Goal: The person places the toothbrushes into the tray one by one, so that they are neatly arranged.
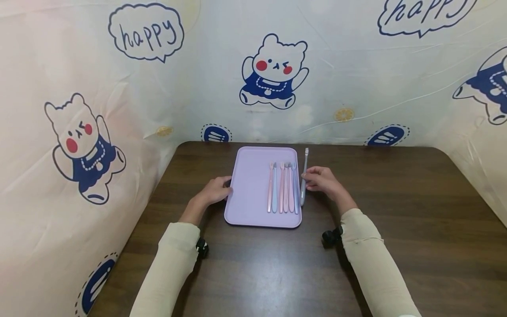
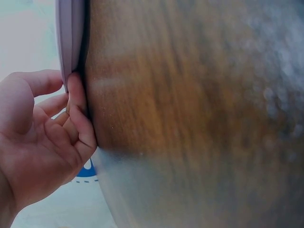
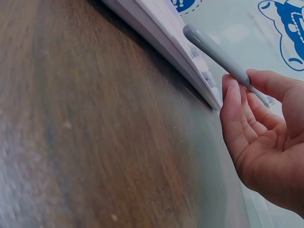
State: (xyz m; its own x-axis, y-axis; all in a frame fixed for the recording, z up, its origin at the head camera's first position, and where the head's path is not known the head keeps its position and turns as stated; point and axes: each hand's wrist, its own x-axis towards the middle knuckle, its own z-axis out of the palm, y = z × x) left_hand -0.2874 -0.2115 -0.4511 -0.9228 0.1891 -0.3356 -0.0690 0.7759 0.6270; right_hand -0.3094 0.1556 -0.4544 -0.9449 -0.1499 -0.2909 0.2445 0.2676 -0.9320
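Note:
A lilac tray (image 1: 248,189) lies on the table, with several pink and blue toothbrushes (image 1: 281,193) side by side along its right half. My left hand (image 1: 214,190) pinches the tray's left edge; in the left wrist view the thumb is above the rim (image 2: 71,38) and fingers are beneath it. Just outside the tray's right edge, my right hand (image 1: 321,179) holds a grey-blue toothbrush (image 1: 303,193) between thumb and fingertips. Its head points away from me. Seen from the right wrist, the thick handle end (image 3: 213,50) sticks out past the fingers, close by the tray's side.
The dark wooden table (image 1: 261,268) extends around the tray on all sides. Behind it and to both sides hangs a pale cloth (image 1: 222,88) printed with cartoon bears. A small black wrist camera (image 1: 332,237) sits at the right sleeve, another (image 1: 202,248) at the left.

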